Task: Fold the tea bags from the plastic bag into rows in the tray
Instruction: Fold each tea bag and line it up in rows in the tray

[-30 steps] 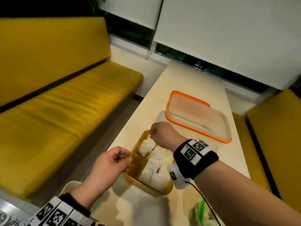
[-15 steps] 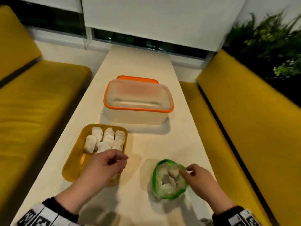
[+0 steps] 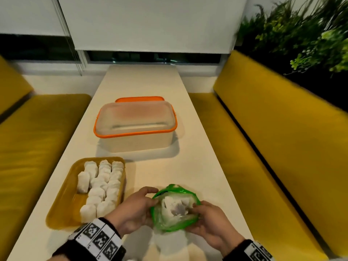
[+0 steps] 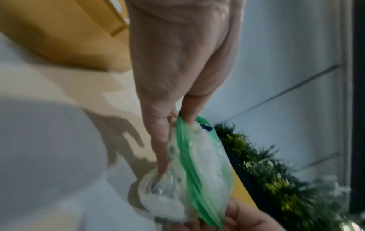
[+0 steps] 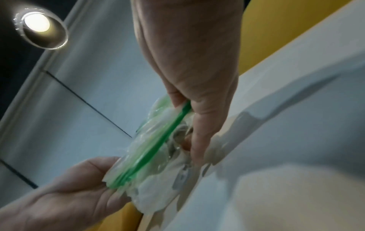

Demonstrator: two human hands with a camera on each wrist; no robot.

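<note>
The plastic bag (image 3: 175, 208) was gripped at its green rim by the left hand (image 3: 134, 210) at nine o'clock and the right hand (image 3: 211, 221) at three o'clock, presumably so the tea bags (image 3: 174, 205) inside could be reached for the tray (image 3: 62, 210) on the desk (image 3: 188, 166).

This looked like a cafe or restaurant booth: a long pale table (image 3: 197, 166) ran between two yellow padded benches (image 3: 273, 147), white roller blinds (image 3: 150, 23) covered the window, greenery (image 3: 301, 34) rose behind one backrest, and a recessed ceiling light (image 5: 36, 23) glowed.
</note>
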